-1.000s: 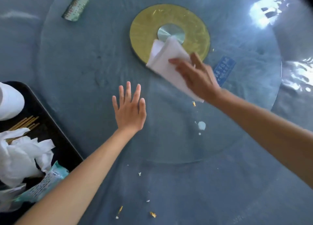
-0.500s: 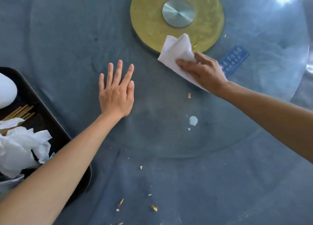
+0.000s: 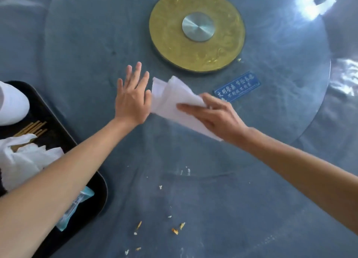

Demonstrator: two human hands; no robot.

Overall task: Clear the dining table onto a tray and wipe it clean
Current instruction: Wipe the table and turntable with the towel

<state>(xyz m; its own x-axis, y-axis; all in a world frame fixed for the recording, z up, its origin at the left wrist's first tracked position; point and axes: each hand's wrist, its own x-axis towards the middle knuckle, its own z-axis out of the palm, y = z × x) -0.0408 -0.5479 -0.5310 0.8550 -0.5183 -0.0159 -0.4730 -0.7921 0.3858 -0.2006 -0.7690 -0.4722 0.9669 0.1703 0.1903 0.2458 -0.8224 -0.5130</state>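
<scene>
My right hand (image 3: 217, 118) grips a folded white cloth (image 3: 170, 100) and holds it down on the glass turntable (image 3: 87, 50), just in front of the gold hub disc (image 3: 170, 34). The cloth's free end reaches my left hand (image 3: 133, 100), which lies flat on the glass with fingers spread and straight. At the left edge sits a black tray (image 3: 56, 133) with a white bowl (image 3: 11, 104), wooden chopsticks (image 3: 33, 129), crumpled white napkins (image 3: 25, 158) and a teal packet (image 3: 77, 203); my left forearm covers part of it.
A blue sign with white characters (image 3: 237, 87) lies under the glass beside the cloth. Food crumbs (image 3: 175, 230) are scattered on the grey tablecloth (image 3: 213, 219) near the front edge. Bright glare sits on the glass at the far right.
My right hand swept the cloth off the gold disc, leftward and nearer, up against my left hand. The white spot on the glass no longer shows.
</scene>
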